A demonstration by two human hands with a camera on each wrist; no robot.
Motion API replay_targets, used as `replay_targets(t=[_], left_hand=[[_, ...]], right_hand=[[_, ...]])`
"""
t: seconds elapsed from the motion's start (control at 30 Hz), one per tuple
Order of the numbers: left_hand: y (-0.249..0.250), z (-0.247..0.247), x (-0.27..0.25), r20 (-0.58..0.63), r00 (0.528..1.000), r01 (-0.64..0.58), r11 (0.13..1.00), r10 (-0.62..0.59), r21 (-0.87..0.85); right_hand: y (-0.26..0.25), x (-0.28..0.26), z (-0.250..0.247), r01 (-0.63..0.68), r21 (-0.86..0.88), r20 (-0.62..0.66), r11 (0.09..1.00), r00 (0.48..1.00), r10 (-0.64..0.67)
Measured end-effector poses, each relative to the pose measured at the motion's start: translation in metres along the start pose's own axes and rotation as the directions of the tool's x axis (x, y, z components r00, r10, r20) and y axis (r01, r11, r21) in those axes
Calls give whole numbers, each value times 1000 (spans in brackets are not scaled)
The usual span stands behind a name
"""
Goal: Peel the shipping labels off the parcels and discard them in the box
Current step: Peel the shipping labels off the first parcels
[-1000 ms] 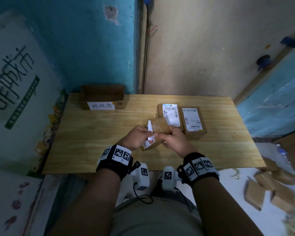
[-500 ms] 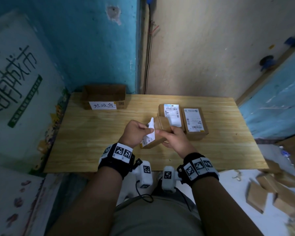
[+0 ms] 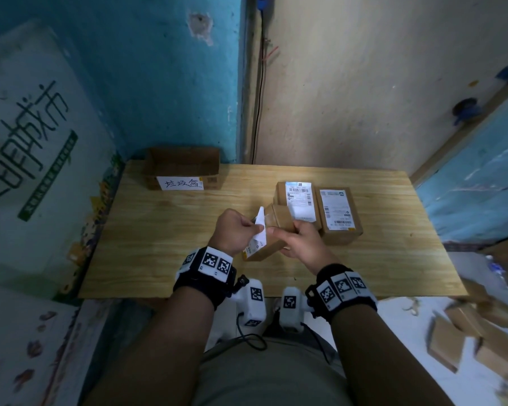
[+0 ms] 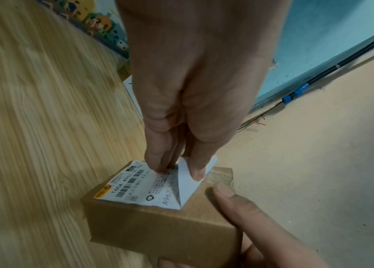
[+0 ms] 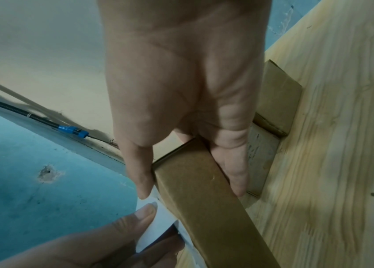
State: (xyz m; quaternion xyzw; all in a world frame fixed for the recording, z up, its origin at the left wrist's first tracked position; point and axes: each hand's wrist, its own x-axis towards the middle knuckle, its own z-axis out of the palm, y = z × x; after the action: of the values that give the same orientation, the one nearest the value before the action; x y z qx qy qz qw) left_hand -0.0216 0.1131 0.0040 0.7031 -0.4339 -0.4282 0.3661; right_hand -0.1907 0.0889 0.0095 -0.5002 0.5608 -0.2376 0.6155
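Observation:
A small brown parcel (image 3: 276,230) is held tilted over the middle of the wooden table (image 3: 165,238). My right hand (image 3: 298,240) grips its far end, thumb on the top face (image 4: 227,195). My left hand (image 3: 238,231) pinches the lifted corner of the white shipping label (image 3: 258,232); the label (image 4: 158,186) is about half peeled, its blank underside folded back, the rest stuck to the parcel (image 4: 163,226). In the right wrist view the parcel (image 5: 202,195) runs between thumb and fingers. An open cardboard box (image 3: 182,168) with a handwritten tag stands at the table's back left.
Two more labelled parcels (image 3: 298,200) (image 3: 338,215) lie side by side just behind my hands. Several bare cardboard boxes (image 3: 475,335) lie on the floor at the right. A large printed carton (image 3: 35,148) borders the table's left edge; walls close the back.
The left hand has pulled the label's corner further up and left, so more of it is peeled off. The parcel has risen slightly in the right hand.

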Motion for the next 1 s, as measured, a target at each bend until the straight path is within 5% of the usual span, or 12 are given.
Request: replay_targets(t=[1.0], left_hand=[[-31,3,8,88,990,127,977,-113,-170]], right_hand=[[3,-4,5,-66,-32,25,997,997,67]])
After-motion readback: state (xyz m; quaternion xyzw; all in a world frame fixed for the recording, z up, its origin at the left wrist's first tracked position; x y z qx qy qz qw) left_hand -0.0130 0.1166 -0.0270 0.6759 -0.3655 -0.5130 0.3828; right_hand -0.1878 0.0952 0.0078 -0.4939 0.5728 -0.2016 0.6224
